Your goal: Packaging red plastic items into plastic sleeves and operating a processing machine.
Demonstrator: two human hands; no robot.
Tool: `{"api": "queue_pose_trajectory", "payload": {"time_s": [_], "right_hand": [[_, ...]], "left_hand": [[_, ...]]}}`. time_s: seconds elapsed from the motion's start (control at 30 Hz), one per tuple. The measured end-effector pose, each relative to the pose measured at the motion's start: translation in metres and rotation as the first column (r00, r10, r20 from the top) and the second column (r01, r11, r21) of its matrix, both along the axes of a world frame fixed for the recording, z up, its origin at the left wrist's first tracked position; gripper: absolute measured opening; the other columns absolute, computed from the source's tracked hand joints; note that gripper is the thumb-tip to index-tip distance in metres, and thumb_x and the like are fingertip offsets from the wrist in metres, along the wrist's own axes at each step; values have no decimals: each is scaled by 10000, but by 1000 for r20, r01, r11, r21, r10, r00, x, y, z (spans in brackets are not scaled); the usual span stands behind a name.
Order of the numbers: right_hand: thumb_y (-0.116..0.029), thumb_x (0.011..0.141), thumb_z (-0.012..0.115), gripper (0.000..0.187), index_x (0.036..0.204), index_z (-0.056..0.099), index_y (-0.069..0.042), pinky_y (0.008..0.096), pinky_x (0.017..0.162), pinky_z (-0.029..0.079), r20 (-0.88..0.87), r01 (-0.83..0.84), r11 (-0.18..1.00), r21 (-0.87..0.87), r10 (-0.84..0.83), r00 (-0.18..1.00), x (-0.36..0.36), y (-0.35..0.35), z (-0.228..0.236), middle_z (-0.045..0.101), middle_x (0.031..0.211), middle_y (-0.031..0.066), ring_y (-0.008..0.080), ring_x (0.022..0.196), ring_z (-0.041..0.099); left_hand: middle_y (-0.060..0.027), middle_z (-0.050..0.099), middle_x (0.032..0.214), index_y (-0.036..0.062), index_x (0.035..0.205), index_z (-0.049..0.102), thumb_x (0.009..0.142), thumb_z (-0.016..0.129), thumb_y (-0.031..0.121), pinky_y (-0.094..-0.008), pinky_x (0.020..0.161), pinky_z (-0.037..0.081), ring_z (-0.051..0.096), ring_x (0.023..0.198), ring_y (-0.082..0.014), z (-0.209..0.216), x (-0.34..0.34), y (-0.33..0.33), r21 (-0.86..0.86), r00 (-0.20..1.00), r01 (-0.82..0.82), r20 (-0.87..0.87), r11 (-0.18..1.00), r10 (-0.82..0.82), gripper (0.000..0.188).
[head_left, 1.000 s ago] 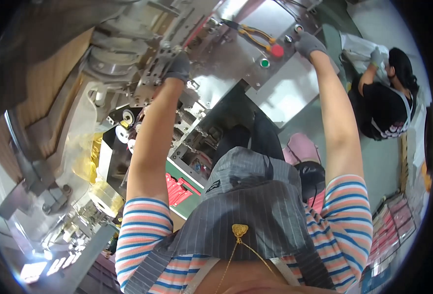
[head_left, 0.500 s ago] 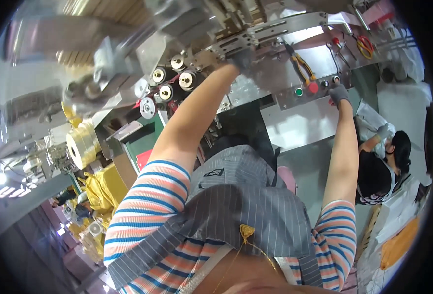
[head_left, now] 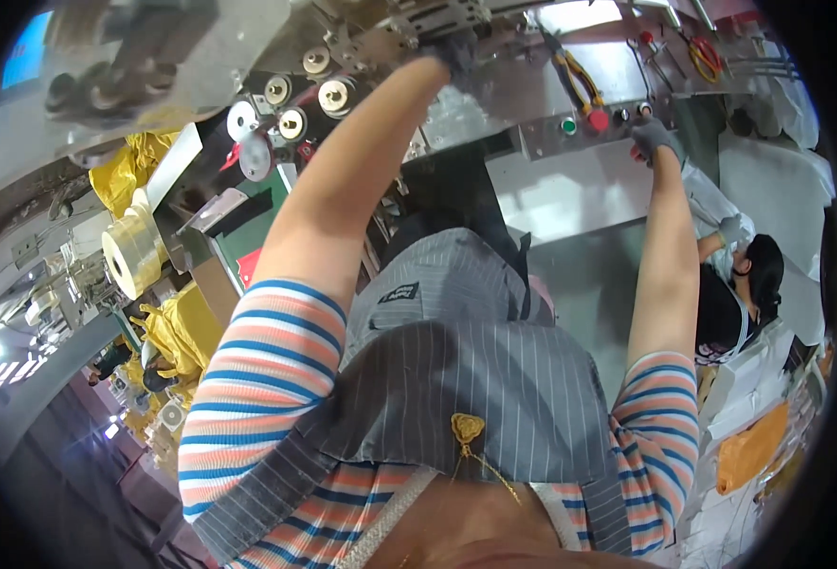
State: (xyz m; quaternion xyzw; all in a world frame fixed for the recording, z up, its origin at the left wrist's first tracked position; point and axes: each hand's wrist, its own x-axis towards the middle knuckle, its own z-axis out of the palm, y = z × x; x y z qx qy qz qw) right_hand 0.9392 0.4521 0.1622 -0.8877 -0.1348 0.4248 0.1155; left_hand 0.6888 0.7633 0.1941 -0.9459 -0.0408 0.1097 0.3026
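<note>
My left hand [head_left: 452, 49], in a dark glove, reaches into the metal machine [head_left: 494, 95] at the top. Motion smears its fingers, so what it touches is hidden. My right hand [head_left: 655, 138], in a grey glove with reddish fingertips, is at the right end of the control panel [head_left: 532, 142]. One digit reaches up to a small round control [head_left: 644, 110]; the other fingers are curled, and what they may grip is unclear. Left of that hand are a black knob [head_left: 622, 116], a red button [head_left: 598, 120] and a green button [head_left: 568, 126].
Yellow-handled pliers [head_left: 580, 81], a red-handled screwdriver [head_left: 648, 40] and red-and-yellow pliers [head_left: 704, 59] lie on the machine top. Several rollers [head_left: 334, 96] stand left of my left forearm. A spool [head_left: 127, 261] is farther left. Another person [head_left: 741, 294] works at right.
The whole view has shifted, with the machine now higher in the picture. My left hand stays at the machine, and my right hand stays at the panel's right end.
</note>
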Motion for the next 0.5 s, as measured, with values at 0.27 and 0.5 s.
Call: {"api": "queue_pose_trajectory", "payload": {"time_s": [0.27, 0.5], "right_hand": [[-120, 797, 446, 666, 1411, 193, -163, 325, 475, 489, -5, -33, 999, 3, 33, 999, -12, 5, 23, 606, 644, 139, 213, 511, 603], [-149, 810, 434, 662, 1416, 171, -192, 325, 472, 485, -25, -31, 1000, 2, 31, 999, -5, 0, 7, 614, 644, 137, 208, 508, 604]], "left_hand": [[-85, 615, 705, 66, 776, 644, 785, 475, 238, -417, 686, 470, 593, 690, -289, -66, 65, 25, -161, 990, -17, 137, 987, 40, 241], [-88, 615, 706, 74, 765, 643, 794, 469, 235, -419, 683, 471, 595, 688, -283, -43, 42, 9, -288, 946, -25, 301, 957, 116, 239]]}}
